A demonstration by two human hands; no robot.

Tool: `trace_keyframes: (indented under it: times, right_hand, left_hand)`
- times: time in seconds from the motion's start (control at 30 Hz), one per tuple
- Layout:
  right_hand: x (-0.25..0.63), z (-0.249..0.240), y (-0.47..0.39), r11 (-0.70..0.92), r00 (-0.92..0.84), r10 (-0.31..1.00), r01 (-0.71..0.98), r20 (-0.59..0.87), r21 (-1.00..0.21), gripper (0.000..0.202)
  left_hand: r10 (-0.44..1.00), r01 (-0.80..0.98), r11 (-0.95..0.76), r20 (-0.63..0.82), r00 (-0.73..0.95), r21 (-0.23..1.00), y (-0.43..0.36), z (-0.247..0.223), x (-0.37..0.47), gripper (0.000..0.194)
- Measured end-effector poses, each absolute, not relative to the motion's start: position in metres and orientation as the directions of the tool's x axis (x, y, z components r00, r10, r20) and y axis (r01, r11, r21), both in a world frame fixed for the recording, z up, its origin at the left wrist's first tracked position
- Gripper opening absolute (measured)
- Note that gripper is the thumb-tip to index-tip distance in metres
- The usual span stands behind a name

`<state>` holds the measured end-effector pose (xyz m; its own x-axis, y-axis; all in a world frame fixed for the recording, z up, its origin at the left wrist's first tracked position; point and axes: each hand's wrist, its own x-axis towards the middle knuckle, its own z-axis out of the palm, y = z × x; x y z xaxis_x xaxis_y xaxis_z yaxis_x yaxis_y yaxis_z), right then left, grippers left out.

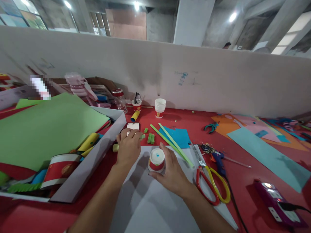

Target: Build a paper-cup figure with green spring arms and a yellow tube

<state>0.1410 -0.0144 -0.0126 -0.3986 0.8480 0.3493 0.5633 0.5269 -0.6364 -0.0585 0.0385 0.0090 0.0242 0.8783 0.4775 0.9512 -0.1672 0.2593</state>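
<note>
An upside-down red and white paper cup (156, 159) stands on the white sheet (155, 200), with a small blue mark on its base. My right hand (171, 170) curves around the cup's right side, thumb and fingers apart. Left of the cup, my left hand (129, 145) has its fingers curled downward over a small pale green piece (142, 137); a yellowish roll (116, 148) shows beside it. Folded green paper pieces (151, 138) lie behind the cup. Two light green strips (173, 144) cross near blue paper (178, 137).
Scissors (211, 184) and a blue glue gun (219, 161) lie right of the sheet. A purple device (277, 202) is at the far right. Left stands a white box (97, 145) of craft materials. Stacked cups (160, 107) and a jar (119, 99) stand near the wall.
</note>
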Motion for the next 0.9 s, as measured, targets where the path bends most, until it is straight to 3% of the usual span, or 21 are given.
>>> trace_keyframes:
  times: [0.13, 0.2, 0.37, 0.5, 0.6, 0.77, 0.9]
  right_hand:
    - [0.137, -0.014, -0.012, 0.416, -0.277, 0.908, 0.523, 0.314, -0.744, 0.081]
    - [0.14, -0.01, -0.009, 0.397, -0.19, 0.917, 0.479, 0.35, -0.783, 0.078]
    - [0.149, -0.007, -0.002, 0.383, -0.26, 0.92, 0.448, 0.292, -0.808, 0.073]
    - [0.152, -0.014, 0.001, 0.407, -0.292, 0.907, 0.428, 0.303, -0.807, 0.079]
    - [0.152, -0.016, 0.001, 0.407, -0.287, 0.907, 0.406, 0.308, -0.818, 0.074]
    - [0.154, -0.009, 0.003, 0.338, -0.171, 0.939, 0.295, 0.298, -0.894, 0.058]
    - [0.158, -0.005, 0.005, 0.305, -0.164, 0.947, 0.183, 0.277, -0.934, 0.047]
  left_hand:
    - [0.987, 0.904, -0.142, 0.126, 0.099, 0.403, 0.02, 0.01, -0.06, 0.029]
    - [0.99, 0.895, -0.137, 0.031, 0.137, 0.424, 0.015, 0.006, -0.059, 0.035]
    - [0.971, 0.834, -0.221, 0.038, 0.234, 0.506, 0.014, 0.004, -0.059, 0.05]
    - [0.938, 0.734, -0.346, 0.196, 0.286, 0.585, 0.015, 0.01, -0.061, 0.049]
    - [0.921, 0.588, -0.388, 0.311, 0.233, 0.71, 0.01, 0.012, -0.054, 0.055]
    - [0.954, 0.419, -0.285, 0.21, 0.215, 0.862, 0.0, 0.004, -0.023, 0.082]
    - [0.961, 0.365, -0.251, 0.187, 0.203, 0.896, -0.005, -0.004, -0.004, 0.068]
